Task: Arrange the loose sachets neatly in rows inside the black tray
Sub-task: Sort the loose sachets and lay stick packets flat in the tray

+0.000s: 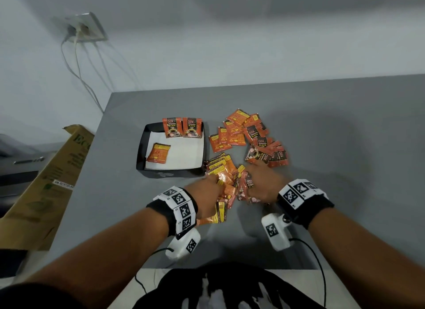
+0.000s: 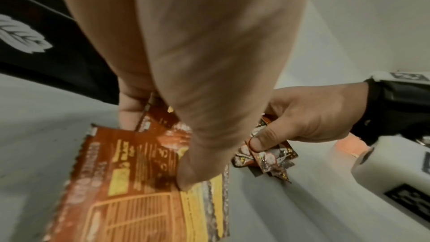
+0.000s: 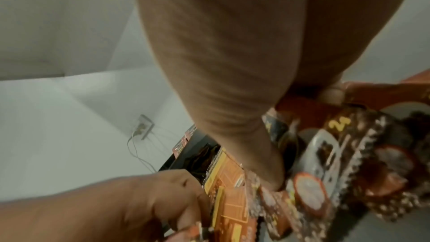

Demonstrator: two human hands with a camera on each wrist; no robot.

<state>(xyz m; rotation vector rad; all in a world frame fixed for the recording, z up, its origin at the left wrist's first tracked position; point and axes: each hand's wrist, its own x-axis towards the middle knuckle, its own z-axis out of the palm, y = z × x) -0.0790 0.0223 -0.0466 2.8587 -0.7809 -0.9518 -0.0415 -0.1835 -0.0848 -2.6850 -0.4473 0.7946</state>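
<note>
A black tray [image 1: 171, 172] lined with white paper sits left of centre on the grey table. Two orange-and-black sachets [image 1: 172, 127] stand against its far wall and one sachet [image 1: 158, 152] lies flat inside. Loose sachets [image 1: 249, 136] are spread to the right of the tray. My left hand [image 1: 216, 182] grips a bunch of orange sachets [image 2: 139, 181] just in front of the tray's right corner. My right hand [image 1: 250, 182] sits close beside it, its thumb and fingers curled round a crumpled bunch of sachets [image 2: 267, 157]. Both bunches touch the table.
A brown cardboard box [image 1: 46, 182] leans at the table's left edge. A wall socket [image 1: 85, 28] with hanging cables is at the far left. Bare grey tabletop [image 1: 345, 147] lies to the right of the sachets and near the front edge.
</note>
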